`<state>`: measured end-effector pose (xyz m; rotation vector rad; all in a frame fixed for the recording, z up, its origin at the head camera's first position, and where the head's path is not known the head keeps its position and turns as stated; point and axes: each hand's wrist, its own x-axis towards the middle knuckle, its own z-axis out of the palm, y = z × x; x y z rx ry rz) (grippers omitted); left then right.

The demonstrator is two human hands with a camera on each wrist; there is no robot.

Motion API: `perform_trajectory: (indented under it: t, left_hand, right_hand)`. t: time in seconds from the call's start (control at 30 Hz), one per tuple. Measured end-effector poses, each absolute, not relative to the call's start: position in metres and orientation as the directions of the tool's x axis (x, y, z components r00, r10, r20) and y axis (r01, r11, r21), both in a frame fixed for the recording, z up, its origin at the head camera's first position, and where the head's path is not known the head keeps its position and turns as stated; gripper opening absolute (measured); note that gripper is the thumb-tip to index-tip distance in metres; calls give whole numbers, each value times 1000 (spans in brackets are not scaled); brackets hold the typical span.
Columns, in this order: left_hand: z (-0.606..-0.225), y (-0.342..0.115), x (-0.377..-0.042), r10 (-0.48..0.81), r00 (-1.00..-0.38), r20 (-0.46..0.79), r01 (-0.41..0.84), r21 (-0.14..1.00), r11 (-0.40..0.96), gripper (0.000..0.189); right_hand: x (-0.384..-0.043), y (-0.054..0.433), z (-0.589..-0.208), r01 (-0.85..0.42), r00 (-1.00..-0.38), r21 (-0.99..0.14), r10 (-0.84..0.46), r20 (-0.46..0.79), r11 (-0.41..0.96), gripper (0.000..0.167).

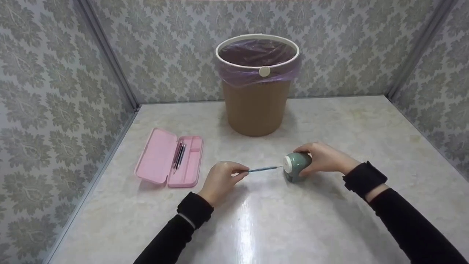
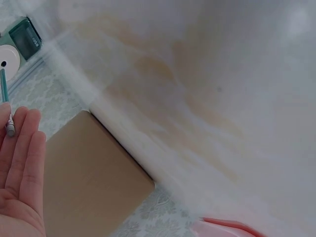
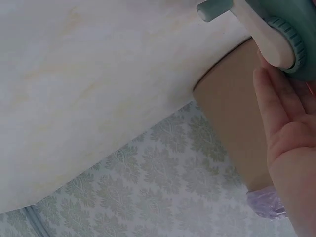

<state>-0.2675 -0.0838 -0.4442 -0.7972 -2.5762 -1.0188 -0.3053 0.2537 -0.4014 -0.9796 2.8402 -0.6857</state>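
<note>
1. Walls: grey-green leaf pattern, on three sides of the table.
2. Table: pale, marbled, glossy; light glares near the person.
3. Bin: brown, upright at the back, near the wall. Purple bag folded over the top, cream rim.
4. Sleeves: black, both arms reaching in over the table; black band on each wrist.
5. Case: pink, lying open on the person's left, lid swung outward. Well apart from the sharpener.
6. Right hand: grasping the sharpener from its side, thumb and fingers around the body.
7. Left hand: pinching the pencil near its eraser end, thumb against fingers.
8. Sharpener: green, white face turned toward the left hand, in front of the bin and to its right. Cream crank with green knob on the opposite end. Base touching table or not, can't tell.
9. Spare pencils: a few, together in the case's long compartment.
10. Pencil: blue, roughly level between both hands, tip just beside the white face; contact unclear.
11. Hole: dark, round, mid-face, pencil lined up close.
</note>
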Motion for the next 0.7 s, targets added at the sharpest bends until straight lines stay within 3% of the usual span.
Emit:
perform_trajectory:
  t: [0.7]
  left_hand:
    - [-444,-79,-269,449,-810,378,584,592,555,15]
  right_hand:
    - [-287,238,-401,-616,-778,-351,-613,135,705,50]
